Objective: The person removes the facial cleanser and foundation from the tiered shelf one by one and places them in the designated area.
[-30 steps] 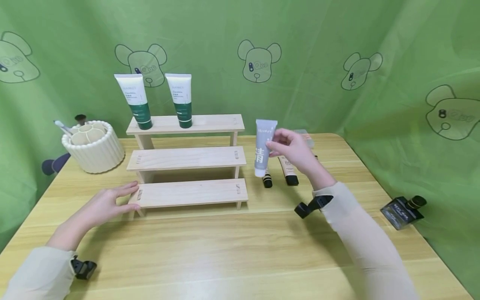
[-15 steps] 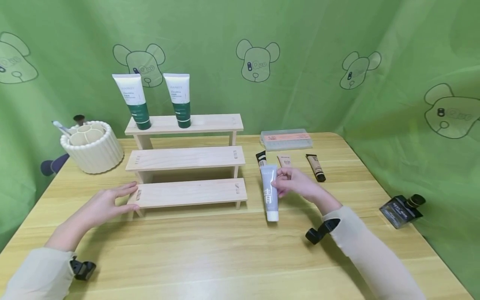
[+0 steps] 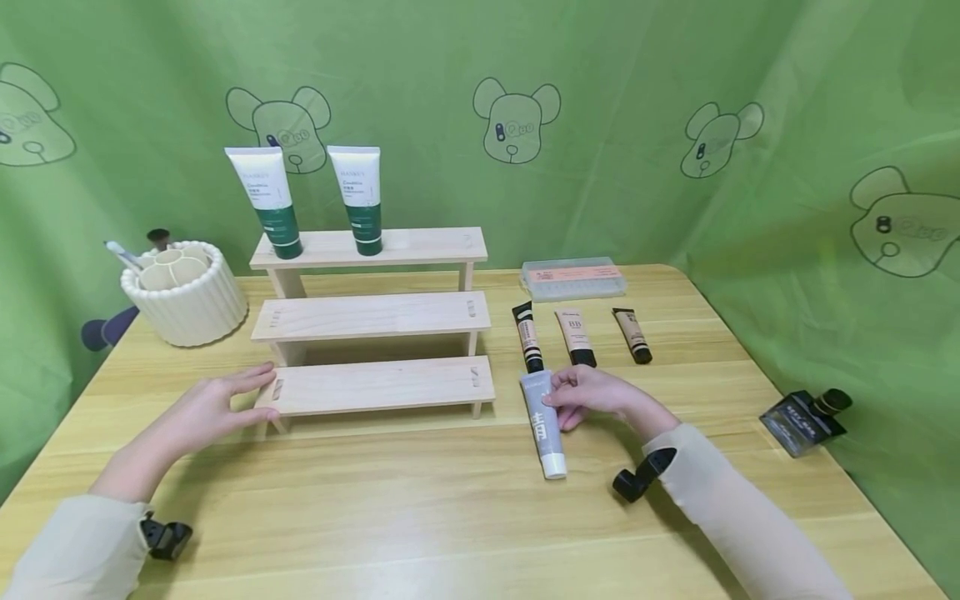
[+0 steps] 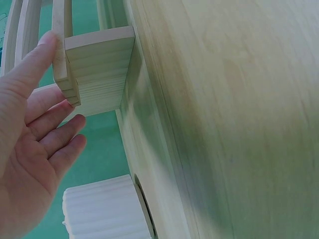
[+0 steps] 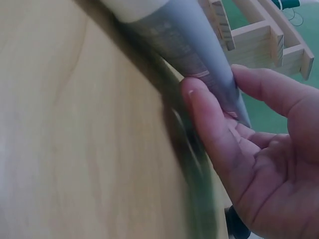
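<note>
Right hand [image 3: 592, 393] pinches grey tube [image 3: 542, 425], lower right of centre; left hand [image 3: 204, 408] grips wooden shelf [image 3: 382, 386] at its left end. Risk: tight spacing; backward slip could knock striped tube [image 3: 528, 337] just above in frame.

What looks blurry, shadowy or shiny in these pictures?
Head view: mostly crisp, with a pale sheen low on the table and a soft shadow under the right sleeve. Left wrist view: hazier, a broad, soft shadow crossing the table near the stand. Right wrist view: softest, small print on the tube unreadable, and a dark greenish patch by the right hand too smeared to identify.
</note>
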`<state>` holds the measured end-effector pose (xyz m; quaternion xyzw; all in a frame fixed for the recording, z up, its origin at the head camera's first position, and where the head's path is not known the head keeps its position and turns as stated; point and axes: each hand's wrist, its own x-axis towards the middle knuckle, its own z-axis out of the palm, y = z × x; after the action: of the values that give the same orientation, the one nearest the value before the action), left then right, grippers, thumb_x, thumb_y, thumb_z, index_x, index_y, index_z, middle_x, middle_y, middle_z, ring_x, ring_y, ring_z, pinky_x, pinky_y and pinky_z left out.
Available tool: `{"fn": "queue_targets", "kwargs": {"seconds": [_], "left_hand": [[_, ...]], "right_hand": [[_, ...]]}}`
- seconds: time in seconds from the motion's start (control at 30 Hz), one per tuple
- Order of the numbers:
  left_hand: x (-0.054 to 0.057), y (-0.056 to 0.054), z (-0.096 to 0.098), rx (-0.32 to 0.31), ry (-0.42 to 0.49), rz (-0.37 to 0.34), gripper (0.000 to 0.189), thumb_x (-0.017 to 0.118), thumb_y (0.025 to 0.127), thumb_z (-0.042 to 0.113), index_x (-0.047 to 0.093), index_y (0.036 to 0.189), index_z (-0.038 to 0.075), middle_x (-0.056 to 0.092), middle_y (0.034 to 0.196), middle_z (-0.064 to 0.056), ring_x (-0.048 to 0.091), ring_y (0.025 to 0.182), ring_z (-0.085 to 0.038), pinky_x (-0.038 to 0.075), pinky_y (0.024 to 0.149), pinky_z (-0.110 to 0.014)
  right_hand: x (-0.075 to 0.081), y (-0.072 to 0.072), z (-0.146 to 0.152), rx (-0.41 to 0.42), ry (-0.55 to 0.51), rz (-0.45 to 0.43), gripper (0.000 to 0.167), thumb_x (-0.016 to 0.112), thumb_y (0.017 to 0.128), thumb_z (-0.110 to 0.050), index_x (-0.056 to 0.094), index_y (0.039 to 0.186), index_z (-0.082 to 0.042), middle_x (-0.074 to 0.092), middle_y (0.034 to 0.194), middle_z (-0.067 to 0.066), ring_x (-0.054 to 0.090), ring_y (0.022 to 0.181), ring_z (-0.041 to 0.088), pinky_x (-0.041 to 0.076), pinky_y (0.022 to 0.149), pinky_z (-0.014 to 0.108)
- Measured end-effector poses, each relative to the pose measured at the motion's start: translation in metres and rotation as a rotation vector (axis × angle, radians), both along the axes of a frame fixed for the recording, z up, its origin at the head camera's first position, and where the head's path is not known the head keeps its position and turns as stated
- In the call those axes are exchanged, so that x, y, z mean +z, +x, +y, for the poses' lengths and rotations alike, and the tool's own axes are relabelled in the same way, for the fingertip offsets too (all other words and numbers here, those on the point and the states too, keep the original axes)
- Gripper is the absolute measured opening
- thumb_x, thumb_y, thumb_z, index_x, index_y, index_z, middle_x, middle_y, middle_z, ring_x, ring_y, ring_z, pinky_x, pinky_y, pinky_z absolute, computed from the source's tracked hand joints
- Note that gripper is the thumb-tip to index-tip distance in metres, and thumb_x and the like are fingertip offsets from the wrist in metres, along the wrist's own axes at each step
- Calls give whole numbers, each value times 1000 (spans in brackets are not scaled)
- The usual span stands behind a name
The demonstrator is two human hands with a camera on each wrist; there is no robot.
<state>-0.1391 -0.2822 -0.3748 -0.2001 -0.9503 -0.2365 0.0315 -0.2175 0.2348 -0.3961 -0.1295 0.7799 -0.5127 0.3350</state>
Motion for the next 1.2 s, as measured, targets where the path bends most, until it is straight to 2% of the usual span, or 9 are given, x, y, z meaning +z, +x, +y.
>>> {"fn": "queue_targets", "kwargs": {"seconds": [0.2, 0.47, 0.63, 0.9, 1.2], "left_hand": [[1, 0, 0, 4, -5, -12, 64, 70, 80, 36, 52, 125, -6, 46, 130, -25, 45, 112, -47, 37, 92, -58], [1, 0, 1, -1, 0, -10, 64, 70, 80, 36, 52, 125, -7, 47, 129, -26, 45, 112, -48, 37, 91, -58], [-1, -1, 0, 9, 4, -28, 66, 69, 81, 38, 51, 127, -5, 46, 131, -24, 44, 114, -46, 36, 93, -58], [-3, -2, -2, 9, 0, -26, 66, 69, 81, 39, 51, 126, -6, 46, 131, -24, 45, 114, -47, 36, 93, -58], [-2, -1, 0, 6, 0, -19, 65, 70, 80, 38, 52, 125, -6, 46, 130, -25, 45, 113, -47, 36, 93, -58]], "right_hand": [[1, 0, 2, -23, 10, -31, 20, 61, 87, -11, 49, 89, 6, 60, 73, 13, 62, 60, 19, 56, 58, 31], [3, -2, 7, -18, 49, -26, 20, 62, 87, -14, 51, 87, 3, 60, 66, 12, 58, 50, 13, 53, 48, 24], [-2, -5, 11, -28, 72, -38, 22, 63, 87, -15, 52, 90, 4, 61, 68, 12, 59, 51, 14, 54, 49, 25], [-2, -3, 12, -65, 101, -39, 29, 62, 87, -12, 45, 101, 6, 61, 68, 15, 59, 49, 16, 54, 47, 27], [-1, -2, 11, -69, 84, -61, 31, 61, 87, -11, 41, 102, 6, 60, 69, 16, 61, 51, 19, 54, 48, 29]]}}
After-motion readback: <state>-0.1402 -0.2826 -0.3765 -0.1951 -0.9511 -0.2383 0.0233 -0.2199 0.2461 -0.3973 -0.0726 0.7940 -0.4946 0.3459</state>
